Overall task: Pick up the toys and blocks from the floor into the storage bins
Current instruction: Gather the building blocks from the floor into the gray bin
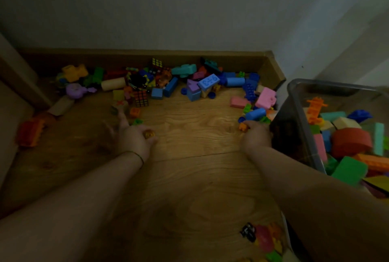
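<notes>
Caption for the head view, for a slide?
Floor tidy-up: left hand holds a small amber toy, right hand grips an orange block beside the part-filled clear bin.

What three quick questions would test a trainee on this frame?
1. True or false: the storage bin already holds blocks.
2. What colour is the small block that the right hand grips beside the bin? A orange, B purple, C white.
3. Which hand has a thin wrist band?

Key: 1 true. 2 A. 3 the left hand.
</notes>
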